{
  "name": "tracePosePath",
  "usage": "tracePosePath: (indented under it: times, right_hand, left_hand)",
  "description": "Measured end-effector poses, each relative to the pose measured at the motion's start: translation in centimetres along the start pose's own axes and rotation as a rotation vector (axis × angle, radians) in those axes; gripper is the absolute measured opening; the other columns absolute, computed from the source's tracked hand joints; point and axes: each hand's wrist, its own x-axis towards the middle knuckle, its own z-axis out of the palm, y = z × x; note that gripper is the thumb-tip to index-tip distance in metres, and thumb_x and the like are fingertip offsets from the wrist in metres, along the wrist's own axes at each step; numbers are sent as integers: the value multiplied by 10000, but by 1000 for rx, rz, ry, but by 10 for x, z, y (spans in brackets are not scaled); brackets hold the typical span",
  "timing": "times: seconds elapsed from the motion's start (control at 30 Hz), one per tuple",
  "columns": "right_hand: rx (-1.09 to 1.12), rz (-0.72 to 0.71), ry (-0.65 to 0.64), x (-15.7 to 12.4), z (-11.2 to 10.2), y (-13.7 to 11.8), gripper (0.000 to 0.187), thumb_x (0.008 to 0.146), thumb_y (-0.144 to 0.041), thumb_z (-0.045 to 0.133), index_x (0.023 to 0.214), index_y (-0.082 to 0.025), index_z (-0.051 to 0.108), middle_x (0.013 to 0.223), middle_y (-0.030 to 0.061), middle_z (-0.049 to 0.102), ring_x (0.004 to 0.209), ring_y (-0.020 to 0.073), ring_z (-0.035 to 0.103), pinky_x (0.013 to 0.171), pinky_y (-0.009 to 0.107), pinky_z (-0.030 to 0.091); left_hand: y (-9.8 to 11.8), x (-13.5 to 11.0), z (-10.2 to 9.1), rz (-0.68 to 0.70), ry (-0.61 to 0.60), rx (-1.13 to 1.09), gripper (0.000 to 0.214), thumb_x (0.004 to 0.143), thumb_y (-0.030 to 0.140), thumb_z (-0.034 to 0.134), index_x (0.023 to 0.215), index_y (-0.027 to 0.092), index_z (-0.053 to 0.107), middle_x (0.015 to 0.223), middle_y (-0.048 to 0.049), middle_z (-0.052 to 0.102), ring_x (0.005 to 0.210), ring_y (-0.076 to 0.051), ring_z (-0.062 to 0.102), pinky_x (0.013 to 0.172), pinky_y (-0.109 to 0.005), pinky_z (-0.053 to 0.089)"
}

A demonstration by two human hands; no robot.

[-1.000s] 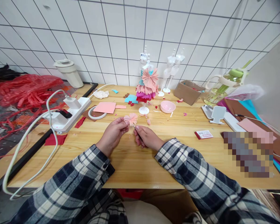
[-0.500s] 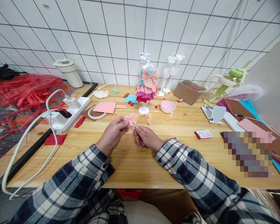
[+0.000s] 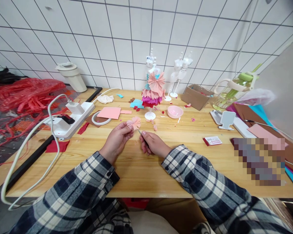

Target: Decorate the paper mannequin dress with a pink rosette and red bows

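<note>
My left hand [image 3: 119,139] pinches a pleated pink paper flower [image 3: 133,123] by its left edge, between thumb and fingertips. My right hand [image 3: 154,142] is closed around a slim tweezers-like tool [image 3: 143,139] with a dark body and a thin metal tip. That tip points up-left, just below the flower; whether it touches the paper I cannot tell. Behind the hands stands a small white mannequin [image 3: 153,67] on a round base, dressed in a layered paper dress [image 3: 151,93] of pink, blue, magenta and red, with a large pleated pink fan on its front.
Left of the hands are pink paper [image 3: 109,112], a tape roll [image 3: 94,121] and a power strip [image 3: 74,118] with looping cables. A pink bowl [image 3: 175,111], cardboard box [image 3: 197,96] and two bare mannequins [image 3: 179,72] stand behind. Rightward are a small packet [image 3: 212,140] and phone stand [image 3: 228,119].
The pink flower has shifted slightly left with my left hand. A small gap now shows between the flower and the tool's tip; my right hand has hardly moved.
</note>
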Motion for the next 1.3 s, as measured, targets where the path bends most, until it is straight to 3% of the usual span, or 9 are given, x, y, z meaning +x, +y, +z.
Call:
tracePosePath:
  times: [0.13, 0.6, 0.87, 1.03, 1.3]
  right_hand:
    - [19, -35, -12, 2, 1, 1, 420, 983, -570, 277, 800, -217, 414, 485, -47, 587, 317, 77, 393, 348, 180, 352]
    - [22, -4, 48, 0, 1, -3, 384, 1001, -517, 291, 794, -217, 413, 466, -59, 566, 320, 73, 382, 351, 169, 384]
    - [20, 9, 50, 1, 2, -4, 353, 1016, -448, 277, 785, -217, 408, 447, -71, 534, 326, 73, 384, 352, 165, 382]
    - [17, -3, 51, 1, 1, -3, 358, 1006, -467, 314, 774, -213, 412, 440, -80, 500, 332, 67, 414, 336, 147, 316]
    - [22, 29, 21, 0, 3, -5, 400, 999, -517, 287, 782, -211, 427, 446, -69, 527, 313, 66, 360, 340, 163, 324]
  left_hand:
    - [0, -1, 2, -25, -62, 23, 261, 669, 147, 784, 902, 134, 668, 833, -8, 675, 691, -71, 608, 684, -185, 496]
    - [-3, 0, -1, -19, -76, 31, 249, 676, 168, 798, 891, 143, 674, 826, -3, 679, 709, -74, 616, 700, -183, 503]
    - [-3, 1, -2, -21, -67, 45, 234, 693, 159, 779, 898, 135, 668, 836, -6, 674, 707, -73, 618, 696, -179, 503]
    - [-3, 1, -2, -32, -53, 37, 243, 696, 148, 768, 917, 132, 669, 846, -10, 677, 706, -77, 622, 682, -180, 509]
    - [-1, 1, -2, -39, -16, -9, 216, 701, 124, 741, 901, 133, 660, 857, -16, 682, 686, -77, 621, 642, -174, 515]
